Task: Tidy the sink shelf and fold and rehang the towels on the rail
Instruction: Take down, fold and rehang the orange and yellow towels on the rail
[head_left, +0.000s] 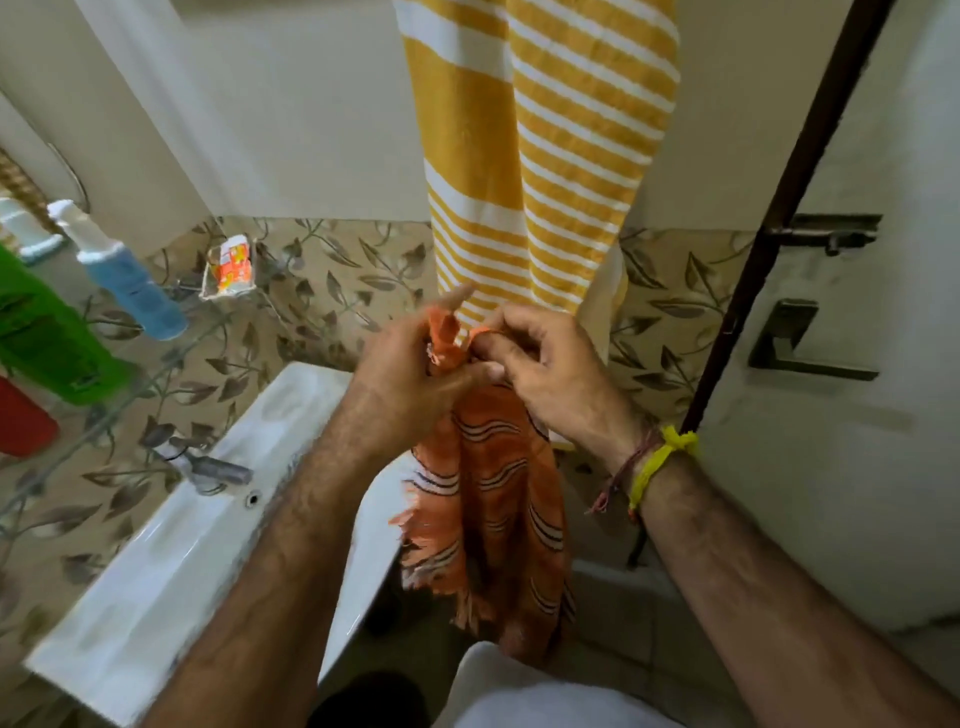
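Note:
An orange towel with wavy dark and white stripes and a fringed edge hangs down from both my hands in the middle of the view. My left hand grips its bunched top, forefinger pointing up. My right hand pinches the top edge right beside it. Behind them a yellow towel with white stripes hangs down the wall; the rail that holds it is out of view. The glass sink shelf runs along the left wall.
On the shelf stand a green bottle, a blue spray bottle, a red container and a small orange and white carton. The white sink with its tap is below left. A door with a handle is at right.

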